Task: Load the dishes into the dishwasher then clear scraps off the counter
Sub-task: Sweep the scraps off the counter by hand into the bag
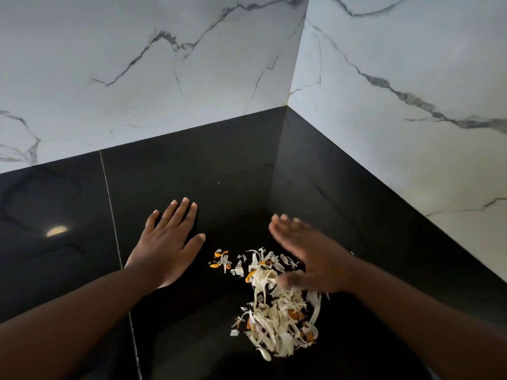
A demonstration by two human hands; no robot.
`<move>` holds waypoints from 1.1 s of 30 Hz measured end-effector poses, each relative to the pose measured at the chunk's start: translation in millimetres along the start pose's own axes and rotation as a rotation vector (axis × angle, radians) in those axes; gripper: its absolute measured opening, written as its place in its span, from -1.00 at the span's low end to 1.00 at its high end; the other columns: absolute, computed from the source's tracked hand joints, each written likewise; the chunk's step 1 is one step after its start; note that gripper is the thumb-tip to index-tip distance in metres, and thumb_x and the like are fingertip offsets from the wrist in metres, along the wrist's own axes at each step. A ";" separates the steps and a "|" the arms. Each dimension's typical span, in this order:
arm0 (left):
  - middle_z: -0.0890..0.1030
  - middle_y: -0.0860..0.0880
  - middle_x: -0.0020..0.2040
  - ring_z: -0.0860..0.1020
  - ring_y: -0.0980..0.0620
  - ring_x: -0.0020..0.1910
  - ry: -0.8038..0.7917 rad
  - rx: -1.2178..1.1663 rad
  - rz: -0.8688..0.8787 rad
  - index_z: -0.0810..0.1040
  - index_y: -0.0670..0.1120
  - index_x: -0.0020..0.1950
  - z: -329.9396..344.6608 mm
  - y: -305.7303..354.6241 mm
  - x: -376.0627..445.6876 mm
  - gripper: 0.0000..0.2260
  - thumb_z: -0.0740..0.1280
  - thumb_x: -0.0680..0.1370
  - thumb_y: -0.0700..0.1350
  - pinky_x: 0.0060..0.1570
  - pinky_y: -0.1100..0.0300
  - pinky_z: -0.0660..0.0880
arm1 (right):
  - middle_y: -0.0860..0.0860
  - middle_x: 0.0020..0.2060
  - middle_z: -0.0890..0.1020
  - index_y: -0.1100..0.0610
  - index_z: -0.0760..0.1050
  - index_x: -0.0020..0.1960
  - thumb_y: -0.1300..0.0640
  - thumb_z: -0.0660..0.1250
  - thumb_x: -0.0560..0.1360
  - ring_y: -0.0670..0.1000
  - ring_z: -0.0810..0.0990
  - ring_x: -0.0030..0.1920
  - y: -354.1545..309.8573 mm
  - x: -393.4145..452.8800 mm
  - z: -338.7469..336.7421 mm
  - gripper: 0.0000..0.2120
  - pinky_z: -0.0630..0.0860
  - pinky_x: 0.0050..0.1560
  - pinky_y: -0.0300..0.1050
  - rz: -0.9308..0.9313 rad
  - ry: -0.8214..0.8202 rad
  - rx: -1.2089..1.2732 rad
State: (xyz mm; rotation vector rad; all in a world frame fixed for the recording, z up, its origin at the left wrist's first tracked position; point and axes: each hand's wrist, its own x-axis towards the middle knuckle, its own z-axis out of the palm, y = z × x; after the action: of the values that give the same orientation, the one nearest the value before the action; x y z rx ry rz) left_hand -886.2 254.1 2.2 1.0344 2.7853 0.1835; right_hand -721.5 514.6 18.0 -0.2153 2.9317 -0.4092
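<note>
i note left hand (pixel 167 246) flat, fingers spread, on black counter (pixel 68 204); right hand (pixel 310 259) blurred, open-fingered, beside scraps (pixel 277 314).

Right hand (pixel 310 259) is motion-blurred, hiding part of the scraps (pixel 277 305).

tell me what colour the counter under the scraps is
Glossy black counter, under pale, whitish shredded vegetable scraps with orange bits. The head view, the only one, shows it.

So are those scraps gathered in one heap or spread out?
Mostly heaped: the scraps form one loose pile on the counter below the right hand, with a few stray bits trailing toward the flat left hand.
</note>
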 end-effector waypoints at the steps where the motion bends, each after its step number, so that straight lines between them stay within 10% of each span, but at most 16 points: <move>1: -0.28 0.08 0.54 -0.33 0.13 0.50 0.000 0.001 0.001 -0.24 0.06 0.55 0.8 -0.3 0.1 -0.24 -0.34 0.39 0.33 0.49 0.06 -0.27 | -0.08 0.54 -0.14 0.04 -0.14 0.57 -0.64 -0.21 0.26 -0.19 -0.26 0.51 -14.9 -8.7 3.8 0.09 -0.24 0.50 -0.18 -0.050 -0.023 0.072; 4: -0.27 0.08 0.55 -0.33 0.13 0.50 0.003 0.002 -0.001 -0.24 0.06 0.55 2.0 -1.0 1.0 -0.24 -0.34 0.39 0.33 0.50 0.04 -0.25 | -0.12 0.53 0.11 0.01 0.06 0.56 -0.61 -0.09 0.30 -0.22 -0.01 0.52 -33.7 -24.1 2.8 0.02 -0.05 0.51 -0.17 -0.042 -0.019 0.562; 8: -0.26 0.07 0.55 -0.31 0.13 0.50 0.008 -0.003 0.003 -0.23 0.05 0.55 1.9 -1.0 1.1 -0.24 -0.32 0.40 0.34 0.49 0.06 -0.26 | 0.06 0.43 0.38 0.13 0.34 0.45 -0.43 0.04 0.49 0.02 0.29 0.47 -2.7 -53.8 -6.6 -0.22 0.23 0.44 0.23 0.087 0.412 0.738; 12: -0.25 0.06 0.55 -0.29 0.11 0.51 0.001 0.011 -0.002 -0.22 0.03 0.56 2.4 -1.3 -0.1 -0.35 -0.20 0.54 0.29 0.49 0.04 -0.25 | -0.06 0.52 0.20 -0.29 0.05 0.50 -0.60 0.12 0.29 -0.08 0.06 0.54 34.6 -111.1 -3.5 -0.13 0.10 0.49 0.21 0.393 0.375 0.379; 19: -0.25 0.03 0.55 -0.32 0.05 0.51 -0.019 -0.001 0.021 -0.23 0.04 0.55 0.1 4.0 -5.8 -0.16 -0.37 0.38 0.48 0.49 -0.03 -0.27 | -0.20 0.36 -0.48 -0.03 -0.52 0.43 -0.62 0.30 0.03 -0.27 -0.58 0.30 -47.3 -109.9 17.1 0.40 -0.50 0.24 -0.44 0.384 0.036 0.053; 26: -0.36 -0.04 0.53 -0.45 0.06 0.46 -0.110 0.189 0.619 -0.36 -0.06 0.51 -15.1 25.5 -5.8 0.03 -0.10 0.33 0.59 0.43 0.13 -0.42 | -0.10 0.45 -0.41 0.09 -0.44 0.51 -0.50 0.41 0.14 -0.16 -0.44 0.42 -103.8 -45.4 21.2 0.40 -0.47 0.28 -0.35 0.339 0.097 0.094; 33: -0.37 -0.06 0.51 -0.39 0.03 0.48 -0.196 0.159 0.713 -0.40 -0.13 0.48 -6.8 47.0 -18.9 0.16 -0.05 0.23 0.64 0.49 0.10 -0.30 | -0.05 0.55 -0.21 0.07 -0.31 0.56 -0.49 0.40 0.16 -0.21 -0.36 0.43 -123.2 -33.3 18.6 0.32 -0.34 0.39 -0.27 0.405 0.133 0.119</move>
State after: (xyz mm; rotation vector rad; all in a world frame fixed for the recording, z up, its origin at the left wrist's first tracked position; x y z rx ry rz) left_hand -843.6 276.6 19.0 1.9276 2.1742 -0.0584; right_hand -670.9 398.1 40.2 0.4298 2.9576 -0.5464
